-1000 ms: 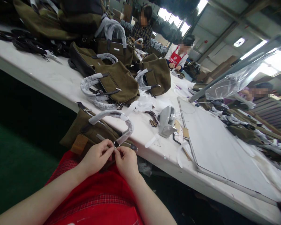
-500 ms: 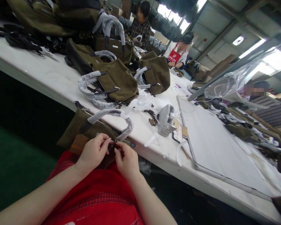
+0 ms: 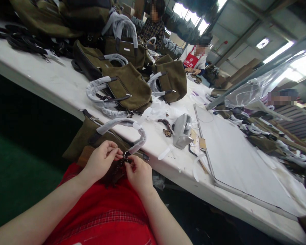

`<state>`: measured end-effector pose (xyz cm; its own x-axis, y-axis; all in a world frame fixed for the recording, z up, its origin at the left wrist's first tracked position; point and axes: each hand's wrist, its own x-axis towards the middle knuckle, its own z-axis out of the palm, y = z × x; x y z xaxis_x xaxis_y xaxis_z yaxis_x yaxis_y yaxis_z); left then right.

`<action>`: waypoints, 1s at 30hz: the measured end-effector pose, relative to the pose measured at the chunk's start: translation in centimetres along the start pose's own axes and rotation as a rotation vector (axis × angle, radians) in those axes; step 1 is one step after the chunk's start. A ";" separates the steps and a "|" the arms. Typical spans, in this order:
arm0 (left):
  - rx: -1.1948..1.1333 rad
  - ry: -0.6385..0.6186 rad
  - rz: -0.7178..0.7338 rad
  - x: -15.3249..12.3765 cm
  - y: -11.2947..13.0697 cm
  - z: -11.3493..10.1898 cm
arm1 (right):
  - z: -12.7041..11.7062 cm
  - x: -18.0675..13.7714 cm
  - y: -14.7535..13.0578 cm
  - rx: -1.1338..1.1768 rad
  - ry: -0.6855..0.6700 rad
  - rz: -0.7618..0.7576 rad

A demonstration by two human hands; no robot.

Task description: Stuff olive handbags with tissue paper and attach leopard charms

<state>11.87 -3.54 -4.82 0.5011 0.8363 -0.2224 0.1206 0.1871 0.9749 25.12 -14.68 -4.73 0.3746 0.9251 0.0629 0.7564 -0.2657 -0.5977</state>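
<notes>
An olive-green handbag (image 3: 78, 139) leans against the table's near edge, one plastic-wrapped handle (image 3: 112, 126) arching up from it. Below the handle's right end is a metal ring (image 3: 126, 154) with a dark dangling charm (image 3: 118, 173). My right hand (image 3: 139, 173) pinches the charm's top just under the ring, thumb against curled forefinger. From the left, my left hand (image 3: 103, 160) brings thumb and fingertips together beside the ring; whatever lies between them is too small to make out. A brown block-like piece (image 3: 85, 154) shows behind my left wrist.
Several olive handbags (image 3: 129, 85) crowd the white table (image 3: 172, 170). A grey tape dispenser (image 3: 181, 131), a loose dark chain charm (image 3: 166, 128) and paper strips (image 3: 165, 152) lie to the right. Scissors (image 3: 54, 58) rest at left. Co-workers sit across the table.
My left fingers have drawn slightly up and left, off the charm. The ring shows more plainly and the charm now hangs lower in view. My right hand keeps its pinch.
</notes>
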 end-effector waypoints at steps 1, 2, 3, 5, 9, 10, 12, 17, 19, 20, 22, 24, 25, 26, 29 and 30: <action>0.045 -0.030 0.007 0.0 0.0 -0.1 | -0.1 0.2 -0.1 -0.040 -0.016 -0.002; 0.086 -0.048 0.004 -0.1 0.1 -0.2 | -0.2 0.4 -0.3 -0.082 -0.038 -0.005; 0.123 -0.064 -0.002 -0.2 0.2 -0.3 | -0.4 0.6 -0.4 -0.125 -0.063 -0.013; 0.203 -0.107 -0.012 -0.2 0.4 -0.5 | -0.7 1.0 -0.4 -0.198 -0.109 -0.040; 0.397 -0.177 -0.007 -0.1 0.7 -0.8 | -0.7 1.2 0.3 -0.205 -0.134 -0.086; 0.455 -0.190 0.003 -0.1 0.9 -0.8 | -0.6 1.1 0.5 -0.180 -0.128 -0.090; 0.582 -0.241 0.050 -0.1 1.2 -0.8 | -0.3 0.7 0.8 -0.117 -0.107 -0.100; 0.616 -0.373 0.116 -0.5 2.1 -1.1 | -0.9 -0.3 -0.2 -0.017 -0.118 -0.139; 0.440 -0.431 0.003 -1.1 2.2 -1.5 | -1.8 -0.7 -1.4 -0.017 -0.142 -0.152; 0.323 -0.452 -0.071 -1.5 2.2 -1.7 | -2.3 -0.8 -2.1 -0.016 -0.146 -0.162; 0.074 -0.445 -0.195 -2.3 2.1 -2.0 | -3.2 -1.1 -3.4 -0.001 -0.137 -0.192; -0.142 -0.368 -0.256 -3.1 2.0 -1.9 | -3.9 -1.1 -4.3 0.043 -0.106 -0.213; -0.224 -0.319 -0.270 -3.3 1.9 -1.8 | -4.0 -1.0 -4.5 0.073 -0.090 -0.217; -0.286 -0.276 -0.281 -3.5 1.8 -1.5 | -4.1 -0.9 -4.6 0.105 -0.073 -0.216; -0.367 -0.214 -0.301 -3.4 1.4 -0.7 | -3.7 -0.3 -4.2 0.196 -0.023 -0.173; -0.363 -0.214 -0.304 -3.2 1.3 -0.4 | -3.5 -0.1 -3.9 0.217 -0.005 -0.147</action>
<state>10.02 -5.79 -2.86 0.6581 0.5995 -0.4555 0.0021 0.6035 0.7974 24.00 -14.65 0.39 0.2659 0.9509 0.1583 0.6693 -0.0639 -0.7402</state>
